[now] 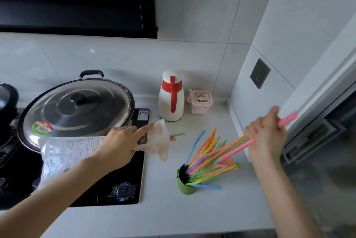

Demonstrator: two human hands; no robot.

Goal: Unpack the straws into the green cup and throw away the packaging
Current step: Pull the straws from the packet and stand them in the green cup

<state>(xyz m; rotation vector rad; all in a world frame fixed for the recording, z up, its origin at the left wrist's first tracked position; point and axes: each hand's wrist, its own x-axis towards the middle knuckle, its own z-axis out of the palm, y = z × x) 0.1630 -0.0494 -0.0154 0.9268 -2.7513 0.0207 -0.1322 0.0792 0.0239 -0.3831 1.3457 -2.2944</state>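
Observation:
A small green cup (185, 185) stands on the white counter, holding several coloured straws (208, 158) that fan out to the right. My right hand (266, 135) is up and to the right of the cup, shut on a bundle of straws (237, 146) whose lower ends point down toward the cup's mouth; a pink end sticks out above my fist. My left hand (123, 145) holds the clear plastic packaging (160, 140) above the hob's right edge. Two short straw ends (176, 136) poke out of the bag's open end.
A black induction hob (123, 181) carries a large lidded wok (77, 106). A white and red thermos jug (171, 97) and a pink lidded container (200, 101) stand at the back. A printed plastic bag (63, 154) lies under my left forearm. A wall with a socket (260, 73) rises on the right.

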